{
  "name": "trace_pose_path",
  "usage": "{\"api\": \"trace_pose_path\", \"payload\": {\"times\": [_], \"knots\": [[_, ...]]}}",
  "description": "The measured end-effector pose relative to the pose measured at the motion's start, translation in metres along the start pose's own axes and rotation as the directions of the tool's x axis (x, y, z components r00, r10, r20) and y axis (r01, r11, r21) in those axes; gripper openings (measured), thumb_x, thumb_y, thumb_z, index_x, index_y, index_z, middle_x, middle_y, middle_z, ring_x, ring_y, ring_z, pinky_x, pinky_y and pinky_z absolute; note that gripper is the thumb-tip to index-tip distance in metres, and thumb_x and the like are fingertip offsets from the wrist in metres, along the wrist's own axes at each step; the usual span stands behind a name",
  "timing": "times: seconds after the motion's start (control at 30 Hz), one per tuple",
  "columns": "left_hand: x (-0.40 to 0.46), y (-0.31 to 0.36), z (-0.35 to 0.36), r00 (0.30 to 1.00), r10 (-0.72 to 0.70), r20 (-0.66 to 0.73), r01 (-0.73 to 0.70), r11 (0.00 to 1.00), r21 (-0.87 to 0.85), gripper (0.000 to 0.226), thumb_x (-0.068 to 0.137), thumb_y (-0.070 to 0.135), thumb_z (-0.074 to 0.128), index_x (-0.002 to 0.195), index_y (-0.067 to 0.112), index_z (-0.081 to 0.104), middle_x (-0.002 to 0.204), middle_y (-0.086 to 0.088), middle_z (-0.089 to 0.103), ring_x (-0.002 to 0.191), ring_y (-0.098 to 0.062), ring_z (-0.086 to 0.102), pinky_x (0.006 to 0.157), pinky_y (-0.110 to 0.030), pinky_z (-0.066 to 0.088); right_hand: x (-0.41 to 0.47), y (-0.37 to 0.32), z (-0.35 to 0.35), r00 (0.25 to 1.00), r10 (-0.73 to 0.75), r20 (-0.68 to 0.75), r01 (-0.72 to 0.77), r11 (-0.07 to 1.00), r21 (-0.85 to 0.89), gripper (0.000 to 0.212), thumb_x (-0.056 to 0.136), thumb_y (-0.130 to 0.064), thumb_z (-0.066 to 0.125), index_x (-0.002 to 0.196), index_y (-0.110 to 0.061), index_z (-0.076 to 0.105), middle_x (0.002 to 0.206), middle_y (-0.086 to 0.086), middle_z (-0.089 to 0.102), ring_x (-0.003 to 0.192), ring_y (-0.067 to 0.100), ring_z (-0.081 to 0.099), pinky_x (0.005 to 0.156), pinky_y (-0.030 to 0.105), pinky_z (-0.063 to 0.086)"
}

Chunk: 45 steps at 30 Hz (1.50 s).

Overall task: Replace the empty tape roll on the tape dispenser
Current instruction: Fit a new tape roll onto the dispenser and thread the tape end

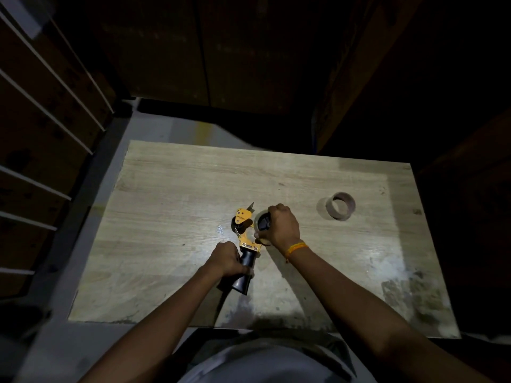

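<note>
A yellow tape dispenser (244, 226) with a black handle lies on the wooden table (193, 183) near its middle. My left hand (225, 258) grips the black handle. My right hand (282, 226) is closed over a tape roll (260, 219) seated on the dispenser's hub; my fingers hide most of the roll. A bare brown cardboard tape core (340, 205) lies on the table to the right, apart from both hands.
Stacked cardboard boxes with white strips (41, 106) rise at the left. Dark boxes (249, 51) stand beyond the table's far edge and at the right. The table's near right corner (414, 294) is stained.
</note>
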<state>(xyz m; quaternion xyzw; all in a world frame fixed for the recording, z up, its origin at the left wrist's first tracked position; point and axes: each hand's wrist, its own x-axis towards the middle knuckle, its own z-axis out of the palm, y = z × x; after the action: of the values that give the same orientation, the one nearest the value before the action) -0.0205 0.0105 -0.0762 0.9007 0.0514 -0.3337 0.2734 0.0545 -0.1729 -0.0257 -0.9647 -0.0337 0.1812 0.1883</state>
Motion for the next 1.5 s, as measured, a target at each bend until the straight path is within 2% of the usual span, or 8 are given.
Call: {"api": "trace_pose_path", "payload": {"times": [0.2, 0.37, 0.53, 0.9, 1.07, 1.23, 1.37, 1.5], "knots": [[0.000, -0.001, 0.001, 1.000, 0.000, -0.014, 0.000, 1.000, -0.010, 0.069, 0.052, 0.066, 0.091, 0.067, 0.000, 0.075, 0.049, 0.001, 0.054, 0.050, -0.012, 0.052, 0.055, -0.031, 0.037, 0.004, 0.001, -0.014, 0.983, -0.140, 0.120, 0.145, 0.989, -0.033, 0.105, 0.060, -0.017, 0.096, 0.151, -0.008, 0.045, 0.142, 0.017, 0.060, 0.128, 0.038, 0.058, 0.097, 0.047, 0.055], [-0.001, -0.001, 0.002, 1.000, -0.004, -0.015, 0.003, 1.000, -0.018, 0.068, 0.053, 0.063, 0.092, 0.064, -0.001, 0.072, 0.048, 0.001, 0.052, 0.048, -0.011, 0.051, 0.055, -0.031, 0.037, 0.008, 0.008, -0.027, 0.940, -0.250, 0.231, 0.258, 0.966, -0.009, 0.095, 0.071, -0.001, 0.087, 0.154, -0.008, 0.041, 0.145, 0.019, 0.058, 0.131, 0.040, 0.056, 0.101, 0.046, 0.050], [-0.002, -0.003, 0.004, 0.999, 0.034, -0.014, -0.034, 0.999, -0.011, 0.060, 0.055, 0.061, 0.093, 0.051, 0.013, 0.056, 0.042, 0.003, 0.044, 0.043, -0.011, 0.044, 0.055, -0.032, 0.034, -0.001, 0.015, -0.020, 0.963, -0.206, 0.171, 0.213, 0.977, -0.022, 0.127, 0.056, -0.033, 0.101, 0.160, -0.009, 0.031, 0.156, 0.017, 0.047, 0.142, 0.036, 0.045, 0.113, 0.045, 0.045], [-0.007, -0.005, 0.011, 1.000, 0.023, 0.016, -0.023, 1.000, -0.010, 0.061, 0.064, 0.064, 0.087, 0.051, 0.015, 0.055, 0.044, 0.004, 0.049, 0.048, -0.011, 0.050, 0.059, -0.032, 0.038, -0.001, 0.014, -0.022, 0.962, -0.214, 0.170, 0.226, 0.972, -0.060, 0.110, 0.063, -0.018, 0.097, 0.156, -0.007, 0.038, 0.152, 0.020, 0.050, 0.141, 0.038, 0.046, 0.114, 0.045, 0.043], [-0.012, -0.009, 0.009, 0.998, 0.044, 0.039, -0.044, 0.999, -0.010, 0.060, 0.068, 0.068, 0.083, 0.058, 0.012, 0.063, 0.052, 0.000, 0.054, 0.055, -0.015, 0.052, 0.061, -0.034, 0.037, -0.022, -0.012, -0.004, 0.950, -0.312, -0.013, 0.312, 0.950, 0.000, 0.065, 0.063, -0.043, 0.092, 0.118, -0.018, 0.068, 0.111, 0.012, 0.062, 0.107, 0.032, 0.053, 0.084, 0.042, 0.051], [-0.025, -0.007, 0.010, 0.996, 0.048, 0.078, -0.050, 0.998, 0.024, 0.051, 0.070, 0.060, 0.086, 0.066, 0.014, 0.065, 0.057, 0.000, 0.055, 0.056, -0.014, 0.051, 0.053, -0.029, 0.035, -0.029, -0.032, 0.031, 0.886, -0.461, 0.045, 0.462, 0.872, -0.163, 0.065, 0.067, -0.016, 0.087, 0.128, -0.005, 0.065, 0.136, 0.023, 0.060, 0.109, 0.044, 0.055, 0.096, 0.050, 0.049], [-0.032, -0.004, 0.014, 0.997, 0.051, 0.053, -0.052, 0.999, 0.006, 0.044, 0.075, 0.052, 0.084, 0.068, 0.012, 0.067, 0.059, -0.001, 0.058, 0.058, -0.015, 0.054, 0.053, -0.028, 0.036, -0.030, -0.035, 0.038, 0.856, -0.517, 0.022, 0.508, 0.832, -0.224, 0.039, 0.071, -0.013, 0.082, 0.109, -0.014, 0.073, 0.115, 0.011, 0.064, 0.105, 0.039, 0.052, 0.068, 0.046, 0.048], [-0.035, -0.004, 0.014, 0.998, 0.033, 0.047, -0.032, 0.999, -0.025, 0.047, 0.074, 0.052, 0.084, 0.077, 0.006, 0.073, 0.071, -0.008, 0.069, 0.070, -0.023, 0.066, 0.060, -0.032, 0.045, -0.037, -0.037, 0.038, 0.848, -0.530, -0.035, 0.520, 0.841, -0.149, 0.041, 0.073, -0.008, 0.076, 0.113, -0.013, 0.067, 0.116, 0.010, 0.060, 0.106, 0.035, 0.051, 0.075, 0.047, 0.049]]}}
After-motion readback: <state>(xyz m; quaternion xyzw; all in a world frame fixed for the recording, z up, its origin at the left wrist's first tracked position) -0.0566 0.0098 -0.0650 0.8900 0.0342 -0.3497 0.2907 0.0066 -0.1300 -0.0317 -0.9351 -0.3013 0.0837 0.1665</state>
